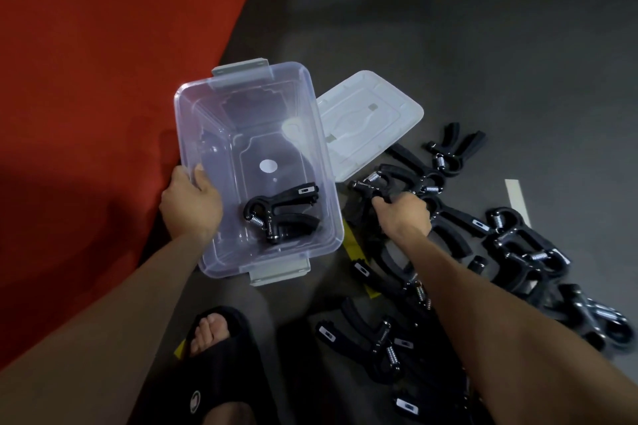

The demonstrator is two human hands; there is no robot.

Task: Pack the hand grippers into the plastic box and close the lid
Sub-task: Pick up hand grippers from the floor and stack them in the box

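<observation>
A clear plastic box (193, 103) with grey latches stands open on the grey floor. One black hand gripper (281, 210) lies inside it near the front. My left hand (190, 202) grips the box's left rim. My right hand (404, 214) is closed on a black hand gripper (376, 183) just right of the box. The translucent lid (373, 117) lies flat behind and to the right of the box. Several more black hand grippers (518, 252) are scattered on the floor to the right and in front.
A red mat (96, 79) covers the floor on the left, touching the box's left side. My foot in a black sandal (214, 348) stands in front of the box. A pale tape strip (516, 197) is stuck on the floor at the right.
</observation>
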